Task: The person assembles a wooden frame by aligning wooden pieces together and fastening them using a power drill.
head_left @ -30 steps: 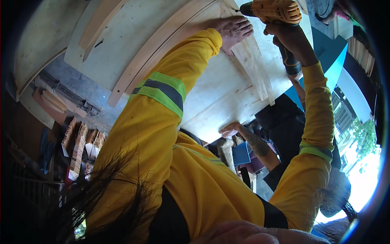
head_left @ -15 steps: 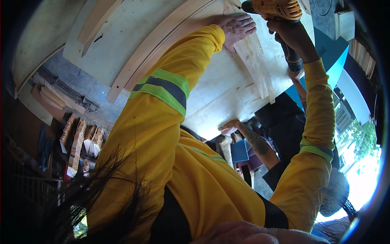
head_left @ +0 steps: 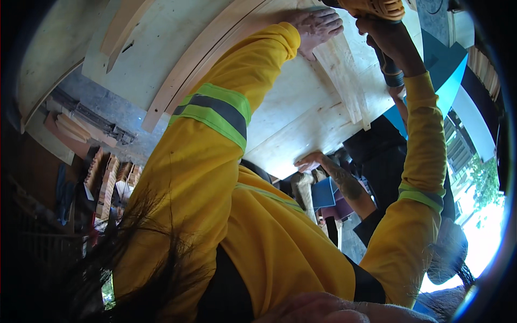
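Note:
An orange and black cordless drill (head_left: 371,8) is in the grip of my right hand (head_left: 383,39), at the top right; its front end is cut off by the upper edge. My left hand (head_left: 319,28) lies with fingers stretched out on the wood beside it, pressing where a long pale wooden strip (head_left: 202,67) meets a shorter wooden board (head_left: 342,75). Both pieces rest on a large plywood sheet (head_left: 291,129). What the drill tip touches is out of view.
Another person's hand (head_left: 308,161) holds the sheet's near edge, with a tattooed forearm (head_left: 347,183). A blue-green panel (head_left: 444,64) is at the right. Stacked wood pieces (head_left: 106,185) stand at lower left, and a wooden offcut (head_left: 123,27) lies at upper left.
The view has shifted slightly, so the drill and both hands sit a little higher in the picture. My left hand stays on the wood and my right still grips the drill.

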The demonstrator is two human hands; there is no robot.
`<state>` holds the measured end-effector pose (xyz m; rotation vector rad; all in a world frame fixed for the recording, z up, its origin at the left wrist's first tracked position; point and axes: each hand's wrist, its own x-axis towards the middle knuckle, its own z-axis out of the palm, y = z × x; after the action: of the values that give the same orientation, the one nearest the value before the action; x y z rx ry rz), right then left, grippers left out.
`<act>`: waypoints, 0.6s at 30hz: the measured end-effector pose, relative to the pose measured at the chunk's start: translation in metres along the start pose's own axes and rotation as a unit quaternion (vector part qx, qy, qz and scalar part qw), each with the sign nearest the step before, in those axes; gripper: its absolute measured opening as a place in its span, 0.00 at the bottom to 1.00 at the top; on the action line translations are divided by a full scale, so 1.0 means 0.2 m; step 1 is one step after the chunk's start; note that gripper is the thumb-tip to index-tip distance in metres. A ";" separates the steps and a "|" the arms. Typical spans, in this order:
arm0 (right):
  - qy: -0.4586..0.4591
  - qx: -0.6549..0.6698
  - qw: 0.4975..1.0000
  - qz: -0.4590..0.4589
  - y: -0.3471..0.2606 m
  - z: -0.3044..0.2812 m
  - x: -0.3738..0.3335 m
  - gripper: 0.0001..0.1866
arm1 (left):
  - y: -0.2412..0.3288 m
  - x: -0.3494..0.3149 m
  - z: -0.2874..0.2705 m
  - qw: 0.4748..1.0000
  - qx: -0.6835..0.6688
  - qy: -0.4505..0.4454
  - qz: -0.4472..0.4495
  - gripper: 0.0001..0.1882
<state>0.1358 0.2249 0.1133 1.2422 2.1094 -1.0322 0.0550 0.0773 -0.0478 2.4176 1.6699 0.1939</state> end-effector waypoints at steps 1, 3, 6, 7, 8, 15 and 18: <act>-0.014 -0.018 1.000 0.020 0.01 -0.02 0.01 0.14 | -0.01 0.01 -0.03 1.000 0.008 -0.015 0.000 0.62; -0.007 0.036 0.999 -0.033 -0.05 0.00 -0.02 0.15 | -0.03 0.01 -0.02 0.999 0.017 -0.029 -0.001 0.62; 0.007 0.141 0.980 -0.141 -0.13 0.05 -0.07 0.22 | -0.01 -0.02 0.05 1.000 0.020 -0.010 0.004 0.61; 0.012 0.137 0.983 -0.118 -0.13 0.06 -0.10 0.21 | 0.03 -0.03 0.01 1.000 0.014 -0.011 0.009 0.61; 0.019 0.132 0.986 -0.096 -0.13 0.05 -0.12 0.21 | 0.06 -0.04 -0.11 0.996 0.086 -0.033 -0.005 0.55; 0.024 0.057 0.998 0.000 -0.17 0.05 -0.07 0.14 | -0.06 -0.06 -0.13 0.998 -0.033 -0.056 0.007 0.59; 0.052 0.075 0.995 -0.027 -0.17 0.07 -0.05 0.12 | -0.03 -0.04 -0.05 1.000 0.017 0.006 0.012 0.60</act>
<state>0.1103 0.1976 0.1239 1.3431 2.1889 -1.1936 0.0447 0.0729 -0.0384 2.4662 1.6626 0.1861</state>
